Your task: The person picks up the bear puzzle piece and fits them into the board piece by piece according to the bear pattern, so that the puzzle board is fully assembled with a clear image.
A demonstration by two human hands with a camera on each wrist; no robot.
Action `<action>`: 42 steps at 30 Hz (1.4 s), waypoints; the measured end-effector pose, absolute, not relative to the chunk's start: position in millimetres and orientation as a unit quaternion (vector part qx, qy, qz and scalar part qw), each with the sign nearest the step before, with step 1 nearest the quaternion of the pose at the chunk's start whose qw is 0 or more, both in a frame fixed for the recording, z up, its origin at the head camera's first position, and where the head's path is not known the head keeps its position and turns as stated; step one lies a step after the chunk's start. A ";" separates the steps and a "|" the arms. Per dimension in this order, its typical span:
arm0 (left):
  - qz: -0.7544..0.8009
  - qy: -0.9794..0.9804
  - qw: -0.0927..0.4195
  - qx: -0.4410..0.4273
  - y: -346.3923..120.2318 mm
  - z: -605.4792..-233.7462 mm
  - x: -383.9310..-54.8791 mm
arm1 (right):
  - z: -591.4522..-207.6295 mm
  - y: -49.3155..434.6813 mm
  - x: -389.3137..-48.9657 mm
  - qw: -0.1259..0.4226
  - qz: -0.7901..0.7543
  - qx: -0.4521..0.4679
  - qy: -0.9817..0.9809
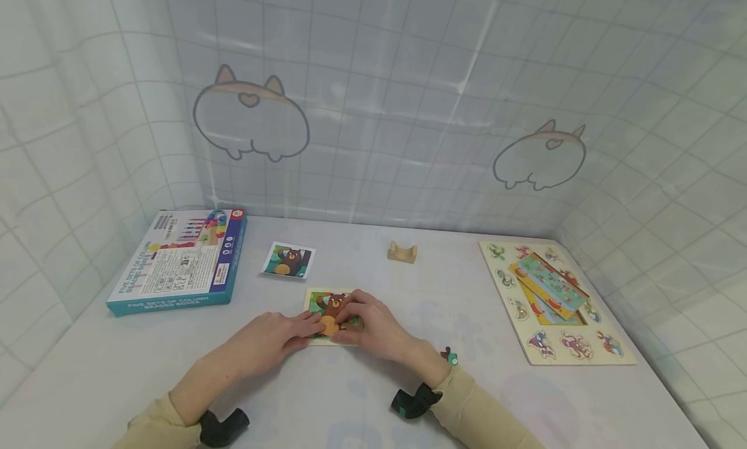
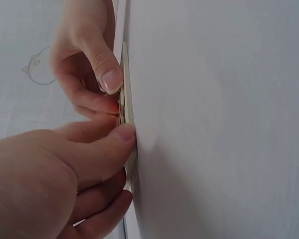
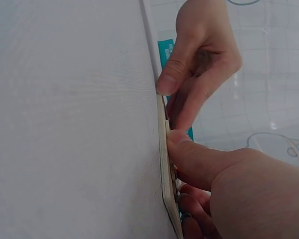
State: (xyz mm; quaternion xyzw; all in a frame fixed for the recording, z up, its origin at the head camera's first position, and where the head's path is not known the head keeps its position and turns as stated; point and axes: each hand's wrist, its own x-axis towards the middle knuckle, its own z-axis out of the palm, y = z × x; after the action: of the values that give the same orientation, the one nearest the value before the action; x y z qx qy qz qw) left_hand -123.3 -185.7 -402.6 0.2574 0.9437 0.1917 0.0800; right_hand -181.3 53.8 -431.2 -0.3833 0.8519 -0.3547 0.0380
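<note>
A small wooden bear puzzle board point(image 1: 307, 300) lies flat on the table between my hands. My left hand point(image 1: 270, 340) rests fairly straight fingers on its left side, with the thumb point(image 2: 120, 133) at the near edge. Across the board's right half, my right hand point(image 1: 376, 324) bends its fingers over the picture and pinches a puzzle piece, mostly hidden beneath them. The right thumb point(image 3: 178, 138) sits at the board's near edge. A loose green and dark puzzle piece point(image 1: 452, 358) lies beside the right wrist. Behind the board is a card point(image 1: 288, 261) with the same bear picture.
A boxed toy point(image 1: 175, 261) lies at the back left. A small notched wooden block point(image 1: 403, 252) stands behind the board. On the right, a large animal puzzle board point(image 1: 528, 351) carries several colourful boards point(image 1: 551, 283). A tiled-pattern curtain point(image 1: 379, 111) encloses the table.
</note>
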 end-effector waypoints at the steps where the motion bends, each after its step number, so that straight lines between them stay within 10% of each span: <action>1: 0.185 0.944 0.080 0.260 -184.7 -402.1 -122.9 | -431.1 53.6 -181.3 0.039 -0.355 -0.382 0.852; 42: 0.164 0.940 0.099 0.281 -166.1 -402.3 -110.3 | -433.1 54.4 -181.1 0.023 -0.356 -0.373 0.857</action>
State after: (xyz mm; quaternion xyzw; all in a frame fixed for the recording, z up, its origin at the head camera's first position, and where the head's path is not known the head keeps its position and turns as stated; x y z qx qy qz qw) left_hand -110.3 -166.1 -402.3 0.2806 0.9405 0.1642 0.0989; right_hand -181.1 54.4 -433.1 -0.3730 0.8565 -0.3560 0.0227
